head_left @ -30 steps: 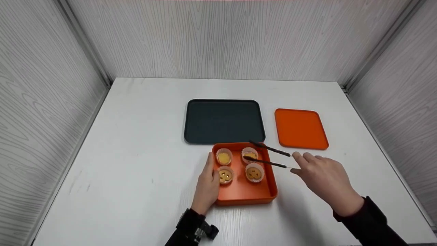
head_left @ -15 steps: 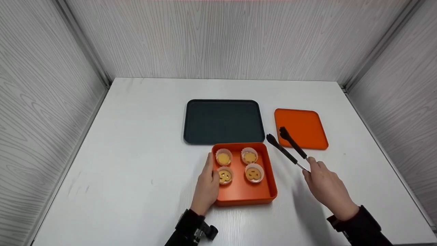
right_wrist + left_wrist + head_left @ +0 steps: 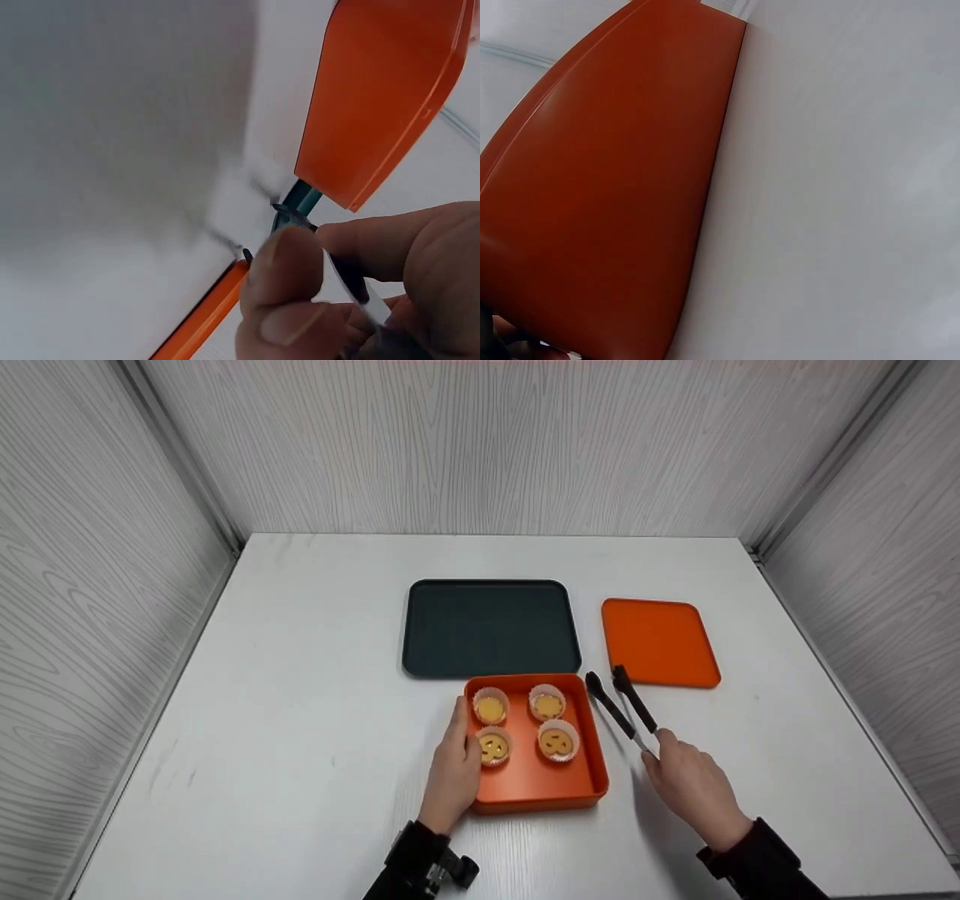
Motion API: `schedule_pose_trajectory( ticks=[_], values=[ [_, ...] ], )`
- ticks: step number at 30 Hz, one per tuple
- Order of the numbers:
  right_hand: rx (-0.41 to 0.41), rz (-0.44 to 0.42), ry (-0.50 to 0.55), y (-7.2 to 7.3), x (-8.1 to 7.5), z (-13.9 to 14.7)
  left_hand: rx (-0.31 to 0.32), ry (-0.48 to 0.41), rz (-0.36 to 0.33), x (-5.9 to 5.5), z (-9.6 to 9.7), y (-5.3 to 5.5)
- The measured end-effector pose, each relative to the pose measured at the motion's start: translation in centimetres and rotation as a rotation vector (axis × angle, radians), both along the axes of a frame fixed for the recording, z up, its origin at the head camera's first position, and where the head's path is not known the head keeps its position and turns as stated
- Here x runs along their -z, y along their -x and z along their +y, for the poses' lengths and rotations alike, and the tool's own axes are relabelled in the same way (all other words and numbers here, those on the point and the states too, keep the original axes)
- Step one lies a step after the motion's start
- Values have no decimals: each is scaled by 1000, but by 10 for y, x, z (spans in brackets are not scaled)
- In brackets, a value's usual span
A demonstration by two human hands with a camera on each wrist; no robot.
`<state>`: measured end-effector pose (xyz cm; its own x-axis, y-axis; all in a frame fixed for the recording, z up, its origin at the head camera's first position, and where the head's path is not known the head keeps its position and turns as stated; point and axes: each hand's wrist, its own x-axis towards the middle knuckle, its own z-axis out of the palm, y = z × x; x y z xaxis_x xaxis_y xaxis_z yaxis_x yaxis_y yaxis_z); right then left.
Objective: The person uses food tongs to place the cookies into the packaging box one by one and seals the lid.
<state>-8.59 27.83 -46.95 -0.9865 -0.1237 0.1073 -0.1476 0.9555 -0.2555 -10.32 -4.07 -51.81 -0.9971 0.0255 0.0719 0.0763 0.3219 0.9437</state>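
My left hand (image 3: 451,776) grips the left wall of an orange box (image 3: 536,781), its thumb at the rim beside a tart. Several small tarts in paper cups sit inside: two plain yellow ones at the back, including the back-left tart (image 3: 491,707), and two with a cut-out pattern in front, including the front-right tart (image 3: 557,742). To the right of the box, my right hand (image 3: 696,787) holds black-tipped metal tongs (image 3: 628,709). Their two tips stand apart with nothing between them, near the box's back right corner. In the right wrist view, thumb and fingers (image 3: 289,262) pinch the tongs.
A dark rectangular tray (image 3: 491,628) lies directly behind the box. The smaller orange tray (image 3: 661,643) is at the back right, near the tong tips. Pale wood-grain walls close off the white table (image 3: 300,697) at the back and both sides.
My right hand has drawn the tongs from over the box out to its right side, then a little closer to me. The tong arms come slightly nearer together. Left hand and box hold still.
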Motion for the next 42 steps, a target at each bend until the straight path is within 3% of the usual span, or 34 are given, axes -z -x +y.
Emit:
schedule_pose_trajectory(
  ticks=[6, 11, 16, 22, 25, 31, 33, 36, 42],
  values=[
    [14, -47, -3, -1, 7, -6, -5, 5, 16, 1, 0, -1],
    [63, -223, 13, 1, 9, -9, -7, 9, 19, 1, 0, -1],
    [110, -412, 109, 5, 10, -12, -12, 13, 13, 0, 0, -1],
    [130, -519, 205, 11, 1, -11, -4, 4, 8, 0, 0, 0],
    [74, -431, 194, 19, -7, -2, -4, 3, 4, 0, 0, 0],
    [-140, 72, 47, 45, -9, 32, -8, 2, 5, 0, 0, 0],
    [-183, 188, -10, 55, -5, 45, -7, 1, 5, 0, 0, 0],
    [-219, 252, -73, 69, 2, 63, -6, 1, 8, 0, -1, -1],
    [-260, 259, -167, 90, 17, 85, -5, -5, -6, 0, 0, -1]
  ],
)
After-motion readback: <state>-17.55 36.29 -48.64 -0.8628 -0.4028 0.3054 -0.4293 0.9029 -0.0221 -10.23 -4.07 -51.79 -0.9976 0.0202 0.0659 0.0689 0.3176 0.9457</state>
